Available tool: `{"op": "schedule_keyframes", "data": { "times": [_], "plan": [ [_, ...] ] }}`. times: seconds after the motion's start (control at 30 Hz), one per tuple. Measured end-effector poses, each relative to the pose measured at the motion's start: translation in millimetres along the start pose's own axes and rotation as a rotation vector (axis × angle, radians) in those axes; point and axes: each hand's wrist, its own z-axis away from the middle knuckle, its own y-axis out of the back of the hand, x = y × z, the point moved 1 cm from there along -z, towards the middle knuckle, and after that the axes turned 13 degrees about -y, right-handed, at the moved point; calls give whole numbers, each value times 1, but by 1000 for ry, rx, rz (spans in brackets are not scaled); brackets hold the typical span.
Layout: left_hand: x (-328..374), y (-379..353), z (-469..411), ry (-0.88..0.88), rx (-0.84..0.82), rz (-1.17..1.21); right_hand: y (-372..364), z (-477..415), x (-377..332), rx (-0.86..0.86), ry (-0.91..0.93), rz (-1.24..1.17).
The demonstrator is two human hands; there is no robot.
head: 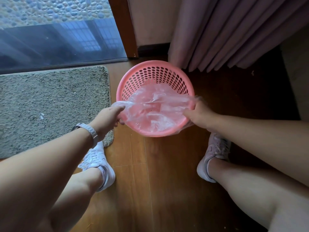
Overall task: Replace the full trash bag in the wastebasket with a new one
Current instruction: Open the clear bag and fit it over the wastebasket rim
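A wastebasket (155,71) stands on the floor (150,181) between a mat (50,106) at left and a curtain (225,34) at far right. A trash bag (153,106) lies in its near half, left hand (109,117) and right hand (199,114) at opposite rims, shoes (97,163) nearer.

Hands (155,114) gripping bag (150,108) over wastebasket (155,64)

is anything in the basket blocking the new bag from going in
Nothing visible does. The pink wastebasket shows only the clear bag, which the left hand and right hand hold at opposite sides of the rim.
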Motion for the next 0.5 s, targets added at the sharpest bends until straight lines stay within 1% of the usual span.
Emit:
{"op": "schedule_keyframes", "data": {
  "times": [0.13,0.27,0.4,0.5],
  "plan": [
    [3,1,-6,14,112,-31,3,1,-5,-70,-35,20],
    [8,13,-11,45,225,-24,6,5,-6,-117,30,105],
    [6,17,-12,115,211,-1,11,9,-5,-169,96,164],
    [1,15,-14,189,244,16,12,13,-7,-198,121,184]
  ]
}}
